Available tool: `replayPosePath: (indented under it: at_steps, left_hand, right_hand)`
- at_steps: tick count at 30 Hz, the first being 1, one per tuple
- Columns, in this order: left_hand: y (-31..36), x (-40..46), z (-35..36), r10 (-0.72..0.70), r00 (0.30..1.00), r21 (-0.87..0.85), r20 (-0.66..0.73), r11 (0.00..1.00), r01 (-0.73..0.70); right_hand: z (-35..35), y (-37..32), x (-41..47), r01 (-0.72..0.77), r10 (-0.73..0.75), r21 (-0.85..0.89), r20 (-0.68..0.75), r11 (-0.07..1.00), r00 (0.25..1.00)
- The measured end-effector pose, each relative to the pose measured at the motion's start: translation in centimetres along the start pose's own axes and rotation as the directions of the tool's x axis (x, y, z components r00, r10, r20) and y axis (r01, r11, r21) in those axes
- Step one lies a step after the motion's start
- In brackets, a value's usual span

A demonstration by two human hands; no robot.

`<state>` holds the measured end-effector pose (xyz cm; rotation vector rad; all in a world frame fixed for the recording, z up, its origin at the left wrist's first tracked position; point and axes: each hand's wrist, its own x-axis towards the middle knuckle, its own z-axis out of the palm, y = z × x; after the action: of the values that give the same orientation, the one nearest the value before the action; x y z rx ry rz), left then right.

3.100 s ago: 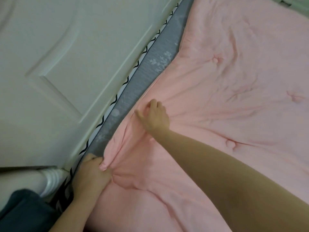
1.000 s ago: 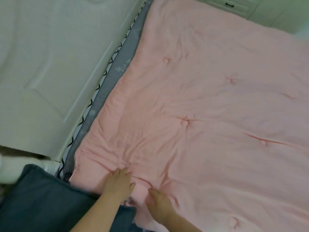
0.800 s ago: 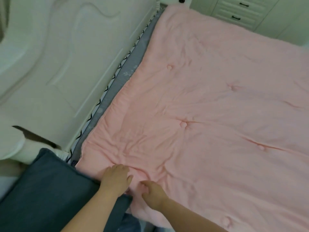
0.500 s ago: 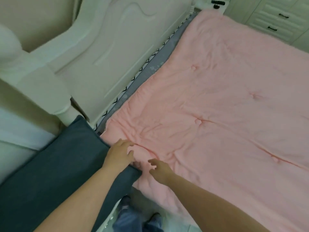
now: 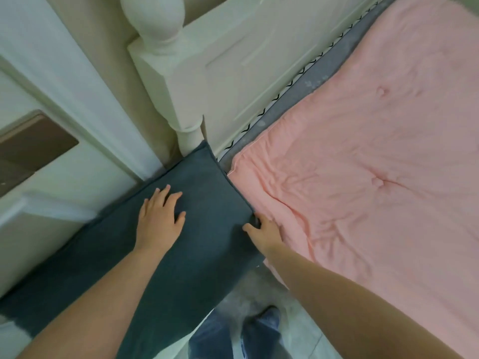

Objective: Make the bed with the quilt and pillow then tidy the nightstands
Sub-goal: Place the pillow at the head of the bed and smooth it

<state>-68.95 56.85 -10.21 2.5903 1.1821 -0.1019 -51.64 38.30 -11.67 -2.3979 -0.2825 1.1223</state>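
Seen from above, a person's left hand lies flat, fingers spread, on a dark blue pillow beside the bed. Right hand grips that pillow's edge, thumb on top and fingers curled under, where it meets the pink quilt. Quilt lies spread over the grey sheet, just short of the white headboard. Pillow's far corner touches the headboard post.

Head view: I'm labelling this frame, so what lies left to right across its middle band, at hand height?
Left hand flat on the dark pillow → right hand at the pillow's corner → pink quilt.
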Motion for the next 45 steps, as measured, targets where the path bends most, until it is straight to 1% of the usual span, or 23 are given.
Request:
replayPosePath:
  at_steps: [2,3,4,6,8,11,13,15,16,18,19,20,21,23,25,28,30,32,34,36,40,43,45]
  left_hand:
    - [-2.8,0.1,-0.5,-0.104,0.994,0.004,0.012,0.995,0.104]
    - [-4.5,0.0,-0.6,-0.183,0.981,-0.005,0.065,0.983,0.183]
    - [-5.8,0.0,-0.8,-0.267,0.953,-0.014,0.143,0.962,0.271]
    - [-8.0,0.2,-1.1,-0.397,0.864,-0.046,0.31,0.901,0.431]
    - [-9.9,0.5,-1.1,-0.431,0.823,-0.044,0.37,0.877,0.479]
    - [-12.1,0.8,-0.9,-0.452,0.817,-0.076,0.358,0.858,0.508]
    - [-13.3,0.7,-0.2,-0.491,0.797,-0.13,0.35,0.818,0.561]
    - [-14.3,0.5,0.5,-0.529,0.776,-0.127,0.344,0.792,0.597]
    - [-14.8,0.4,0.8,-0.536,0.783,-0.117,0.315,0.797,0.592]
    - [-15.2,-0.1,0.7,-0.505,0.843,-0.125,0.184,0.839,0.529]
    - [-15.1,-0.5,0.5,-0.466,0.879,-0.159,0.104,0.865,0.477]
    - [-14.9,-1.1,-0.1,-0.421,0.906,-0.195,0.034,0.887,0.419]
    - [-14.4,-1.7,-0.5,-0.381,0.924,-0.208,-0.023,0.906,0.368]
    - [-13.1,-3.2,-2.0,-0.326,0.941,-0.208,-0.091,0.93,0.302]
    - [-11.3,-4.7,-4.0,-0.276,0.953,-0.215,-0.127,0.945,0.246]
    - [-8.8,-6.9,-6.9,-0.174,0.971,-0.159,-0.163,0.976,0.148]
    - [-7.2,-8.2,-8.5,-0.121,0.977,-0.116,-0.173,0.988,0.102]
    - [-5.9,-9.6,-9.8,-0.106,0.979,-0.125,-0.172,0.989,0.085]
    - [-4.2,-11.4,-11.3,-0.104,0.983,-0.155,-0.151,0.985,0.08]
    - [-2.5,-12.5,-12.1,-0.068,0.988,-0.155,-0.14,0.987,0.045]
    - [0.7,-15.1,-14.7,0.039,0.987,-0.139,-0.154,0.988,-0.061]
    - [2.6,-15.9,-17.2,0.133,0.972,-0.101,-0.195,0.983,-0.155]
    - [4.1,-15.9,-19.2,0.194,0.96,-0.105,-0.202,0.97,-0.218]
  right_hand:
    - [1.0,-1.1,0.8,-0.009,0.008,-0.015,-0.017,1.0,1.0]
    - [1.7,-2.1,0.9,0.005,-0.005,0.003,-0.008,1.0,1.0]
    - [2.1,-3.0,1.2,0.013,-0.013,0.033,-0.005,0.999,1.0]
    - [2.7,-4.4,2.0,0.024,-0.024,0.072,0.004,0.997,1.0]
    - [3.3,-5.9,2.9,0.051,-0.052,0.056,0.011,0.997,0.999]
    - [4.3,-8.3,4.6,0.108,-0.108,0.065,0.001,0.992,0.994]
    - [4.9,-9.8,5.4,0.14,-0.142,0.085,0.014,0.987,0.99]
    - [5.3,-11.2,5.5,0.157,-0.159,0.067,0.02,0.985,0.987]
    - [5.5,-11.8,5.4,0.174,-0.175,0.027,0.014,0.984,0.985]
    - [6.1,-12.3,5.0,0.259,-0.267,-0.142,-0.047,0.955,0.962]
    - [6.5,-12.5,4.5,0.337,-0.369,-0.262,-0.084,0.905,0.926]
    - [6.9,-12.9,3.5,0.43,-0.491,-0.366,-0.091,0.826,0.866]
    - [7.3,-13.2,2.7,0.526,-0.609,-0.442,-0.06,0.726,0.791]
    - [7.8,-14.5,0.5,0.675,-0.754,-0.531,0.098,0.512,0.65]
    - [7.8,-16.0,-1.7,0.751,-0.794,-0.573,0.263,0.328,0.548]
    - [7.2,-17.4,-4.7,0.774,-0.782,-0.627,0.436,0.092,0.446]
    - [6.2,-17.7,-6.5,0.774,-0.767,-0.633,0.488,0.017,0.416]
    - [4.6,-17.7,-8.3,0.768,-0.789,-0.64,0.471,0.003,0.396]
    - [2.7,-17.2,-10.7,0.749,-0.809,-0.662,0.433,0.013,0.397]
    - [1.4,-16.4,-12.2,0.742,-0.819,-0.667,0.386,0.071,0.425]
    - [-2.2,-14.9,-16.0,0.758,-0.831,-0.599,0.264,0.257,0.49]
    - [-4.8,-13.7,-18.4,0.775,-0.878,-0.55,0.145,0.311,0.456]
    - [-6.9,-12.9,-20.2,0.763,-0.902,-0.539,0.013,0.356,0.431]
